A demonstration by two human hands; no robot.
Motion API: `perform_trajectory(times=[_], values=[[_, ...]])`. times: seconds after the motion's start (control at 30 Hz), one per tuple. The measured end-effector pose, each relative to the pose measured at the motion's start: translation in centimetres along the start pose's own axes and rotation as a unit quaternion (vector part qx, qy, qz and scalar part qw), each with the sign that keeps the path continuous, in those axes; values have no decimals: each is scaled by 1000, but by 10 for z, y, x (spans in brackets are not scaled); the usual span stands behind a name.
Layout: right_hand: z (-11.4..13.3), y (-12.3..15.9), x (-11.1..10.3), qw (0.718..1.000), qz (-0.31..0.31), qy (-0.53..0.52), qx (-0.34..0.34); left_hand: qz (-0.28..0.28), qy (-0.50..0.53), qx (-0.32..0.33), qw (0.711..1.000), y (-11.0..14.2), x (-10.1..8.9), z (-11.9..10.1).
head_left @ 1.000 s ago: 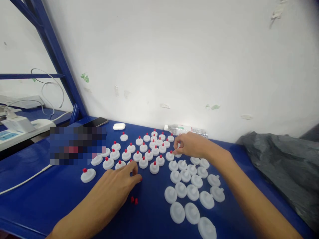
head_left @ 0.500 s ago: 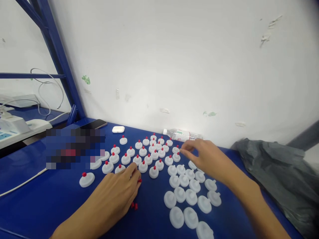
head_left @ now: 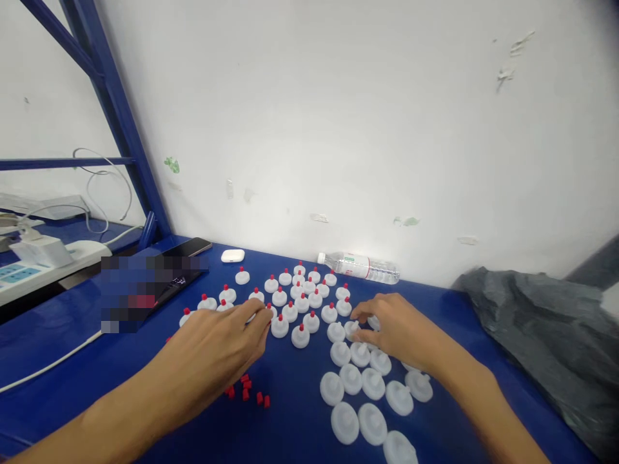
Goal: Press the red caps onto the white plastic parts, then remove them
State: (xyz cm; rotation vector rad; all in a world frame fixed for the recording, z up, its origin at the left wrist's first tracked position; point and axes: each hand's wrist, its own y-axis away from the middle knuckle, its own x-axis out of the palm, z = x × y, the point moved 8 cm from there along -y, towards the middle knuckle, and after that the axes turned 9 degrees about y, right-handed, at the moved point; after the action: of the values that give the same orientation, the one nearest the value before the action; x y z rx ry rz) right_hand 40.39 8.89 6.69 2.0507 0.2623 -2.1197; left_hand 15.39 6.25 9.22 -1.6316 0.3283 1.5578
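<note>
My left hand [head_left: 227, 341] is closed in a pinch above the blue table; the small red cap in its fingertips is mostly hidden by the fingers. Below it lie several loose red caps [head_left: 245, 394]. My right hand [head_left: 394, 325] has thumb and index finger around a translucent white round lid [head_left: 351, 330] with a spout, among the back of a group of bare lids [head_left: 373, 384]. Further back and left stand many white lids with red tips [head_left: 300, 336], some hidden behind my left hand.
A clear plastic bottle [head_left: 360, 265] lies along the wall. At the back left are a white earbud case [head_left: 233, 256], a phone [head_left: 193, 246] and a pixelated patch. A power strip [head_left: 29, 274] is at far left. A grey plastic bag [head_left: 527, 341] lies at right.
My left hand has moved up and left, taking a red cap and uncovering more loose ones. My right hand has come down from above the table to a bare white lid.
</note>
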Motion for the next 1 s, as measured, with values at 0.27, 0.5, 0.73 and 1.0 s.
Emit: perform_trajectory(times=[0.27, 0.5, 0.73, 1.0], values=[[10, 0, 0, 1000, -8, 9, -18, -113, 17, 109, 987, -48, -22, 3], [5, 4, -14, 997, -69, -20, 14, -161, 51, 163, 972, -53, -7, 15], [36, 8, -14, 981, -180, 20, -71, -192, 74, 165, 965, -38, -7, 24], [72, 15, -19, 949, -268, -3, -164, -166, 93, 170, 967, -29, 7, 12]])
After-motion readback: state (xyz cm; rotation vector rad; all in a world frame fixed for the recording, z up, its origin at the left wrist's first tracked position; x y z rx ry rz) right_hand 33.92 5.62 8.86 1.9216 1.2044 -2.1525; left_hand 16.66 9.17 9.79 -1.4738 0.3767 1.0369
